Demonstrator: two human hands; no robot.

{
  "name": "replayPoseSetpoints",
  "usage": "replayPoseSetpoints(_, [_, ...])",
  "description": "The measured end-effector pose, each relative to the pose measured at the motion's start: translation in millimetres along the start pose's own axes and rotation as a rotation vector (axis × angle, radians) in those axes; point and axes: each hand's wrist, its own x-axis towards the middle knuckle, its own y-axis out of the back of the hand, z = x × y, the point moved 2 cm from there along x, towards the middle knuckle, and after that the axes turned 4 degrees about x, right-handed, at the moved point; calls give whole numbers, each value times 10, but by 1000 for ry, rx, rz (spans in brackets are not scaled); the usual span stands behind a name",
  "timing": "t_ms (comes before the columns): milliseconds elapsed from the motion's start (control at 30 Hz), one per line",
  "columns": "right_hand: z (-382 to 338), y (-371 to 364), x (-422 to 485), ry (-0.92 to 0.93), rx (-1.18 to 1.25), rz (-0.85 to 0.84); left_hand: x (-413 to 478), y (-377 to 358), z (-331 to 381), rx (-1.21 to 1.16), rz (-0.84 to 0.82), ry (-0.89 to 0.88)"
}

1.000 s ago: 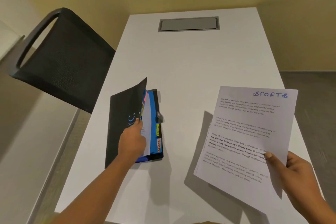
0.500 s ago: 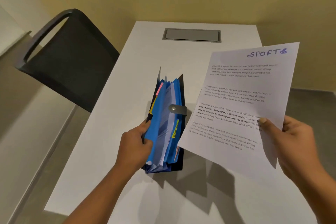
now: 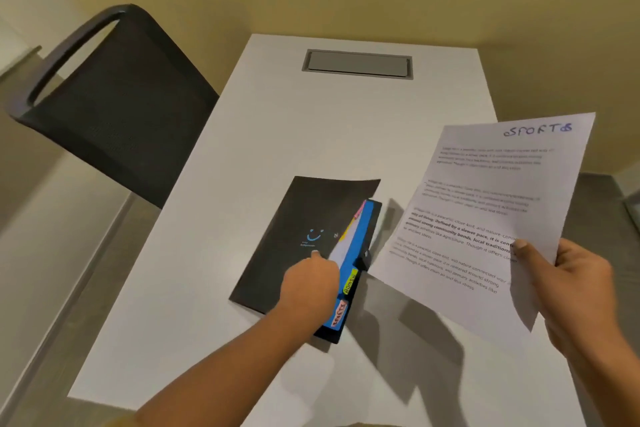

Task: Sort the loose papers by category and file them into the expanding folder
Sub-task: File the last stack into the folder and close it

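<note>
Left grip (image 3: 311, 282) pinches black cover (image 3: 298, 215) of expanding folder (image 3: 361, 236), lying on counter (image 3: 207, 288). Right grip (image 3: 575, 284) pinches SPORTS sheet (image 3: 485, 204) by its lower edge, raised just right of folder.

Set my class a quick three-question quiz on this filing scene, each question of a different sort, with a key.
1. Multiple choice: which hand holds the sheet headed SPORTS? A. left B. right C. both
2. True or false: that sheet is already inside the expanding folder.
3. Fill the gap: the left hand is on the folder's black ____.

Key
1. B: the right hand holds it by its lower edge.
2. False: the sheet is held in the air to the right of the folder.
3. cover
</note>
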Motion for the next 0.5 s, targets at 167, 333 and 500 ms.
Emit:
replayPoseSetpoints(167, [289, 166, -132, -68, -74, 13, 201, -347, 234, 60, -66, -46])
replayPoseSetpoints(333, [532, 305, -208, -129, -126, 38, 297, -601, 360, 134, -152, -62])
replayPoseSetpoints(500, [660, 427, -250, -144, -132, 58, 361, -704, 446, 191, -202, -86])
